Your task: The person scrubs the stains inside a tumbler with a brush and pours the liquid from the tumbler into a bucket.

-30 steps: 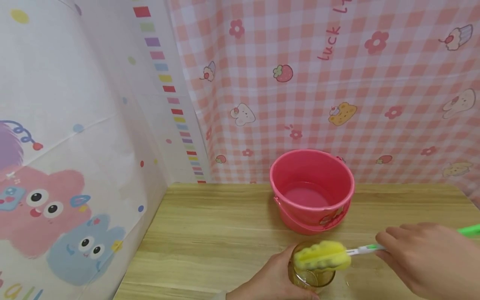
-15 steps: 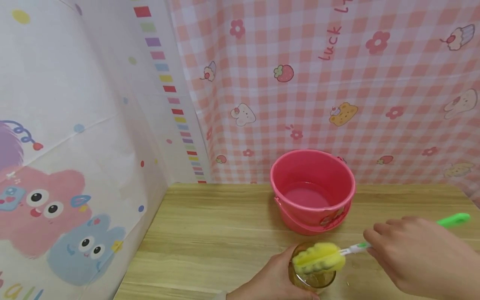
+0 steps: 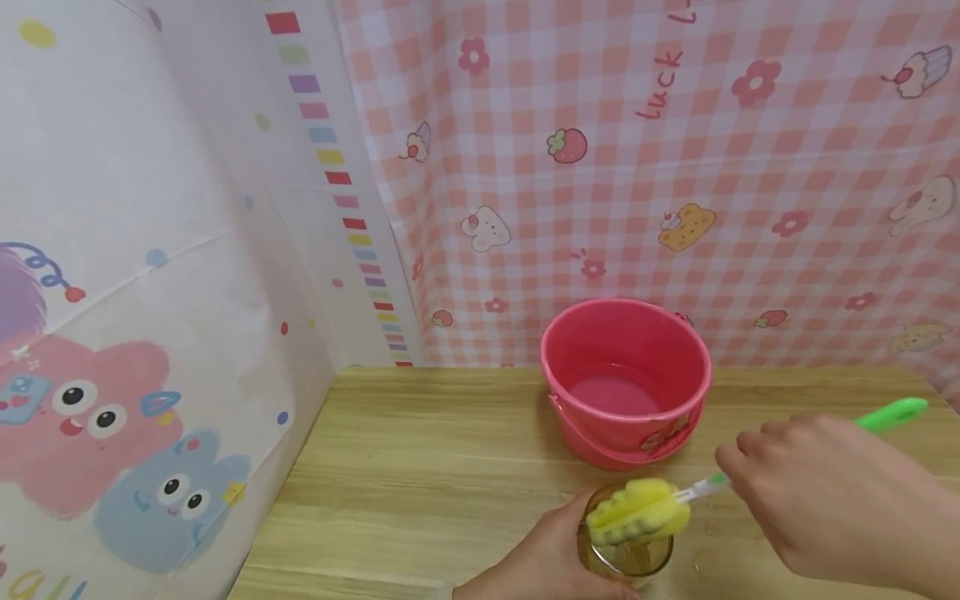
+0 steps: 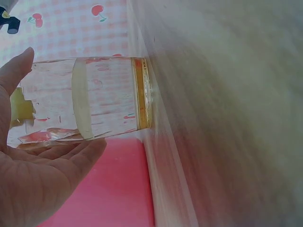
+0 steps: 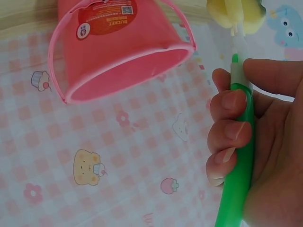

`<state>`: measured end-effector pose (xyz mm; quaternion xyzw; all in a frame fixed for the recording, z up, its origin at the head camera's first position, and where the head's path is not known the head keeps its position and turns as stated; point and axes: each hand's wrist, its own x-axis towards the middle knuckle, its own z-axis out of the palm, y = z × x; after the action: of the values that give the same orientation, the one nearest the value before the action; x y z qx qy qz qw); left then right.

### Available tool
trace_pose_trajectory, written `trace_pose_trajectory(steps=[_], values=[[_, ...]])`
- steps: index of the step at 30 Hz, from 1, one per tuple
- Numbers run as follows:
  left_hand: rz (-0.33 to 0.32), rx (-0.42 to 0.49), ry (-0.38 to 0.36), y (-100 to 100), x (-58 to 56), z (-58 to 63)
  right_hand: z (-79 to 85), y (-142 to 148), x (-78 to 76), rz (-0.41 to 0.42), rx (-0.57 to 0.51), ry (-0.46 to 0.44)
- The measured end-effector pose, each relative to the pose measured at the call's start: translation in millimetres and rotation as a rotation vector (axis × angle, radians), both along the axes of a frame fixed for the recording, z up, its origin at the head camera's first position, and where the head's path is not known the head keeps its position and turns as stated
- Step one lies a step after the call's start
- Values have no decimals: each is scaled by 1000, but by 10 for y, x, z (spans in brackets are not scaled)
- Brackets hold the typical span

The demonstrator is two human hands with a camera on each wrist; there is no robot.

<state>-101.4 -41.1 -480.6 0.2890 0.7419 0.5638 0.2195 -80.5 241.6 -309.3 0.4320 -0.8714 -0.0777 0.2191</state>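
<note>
My left hand (image 3: 551, 554) grips an amber-tinted clear glass (image 4: 106, 94) around its upper part, and the glass stands upright on the table. In my right hand (image 3: 832, 500) is a sponge brush, its green handle (image 5: 241, 142) wrapped by curled fingers with the thumb along the white neck. The brush's yellow sponge head (image 3: 637, 510) lies slanted over the mouth of the glass, overlapping its rim in the head view. Some yellow of the sponge (image 4: 21, 106) also shows at the glass's mouth in the left wrist view.
A pink bucket (image 3: 558, 408) with a little liquid at its bottom and its handle lowered stands just behind the glass. Small water drops (image 3: 697, 565) dot the wooden table (image 3: 397, 467). A checkered cloth (image 3: 525, 192) hangs behind, and a white printed sheet (image 3: 225, 317) at the left.
My right hand has shifted left and up, tilting the brush handle more steeply. The sponge head has moved slightly left over the glass. The left hand and glass stay nearly still.
</note>
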Motion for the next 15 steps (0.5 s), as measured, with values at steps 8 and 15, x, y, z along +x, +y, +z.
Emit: trace_pose_trajectory(steps=[8,15], values=[[-3,2,42,1,-5,-11,24,-55,15,-13,24,-52],[-5,29,38,-10,2,-20,-7,-177,-9,15,86,-45]])
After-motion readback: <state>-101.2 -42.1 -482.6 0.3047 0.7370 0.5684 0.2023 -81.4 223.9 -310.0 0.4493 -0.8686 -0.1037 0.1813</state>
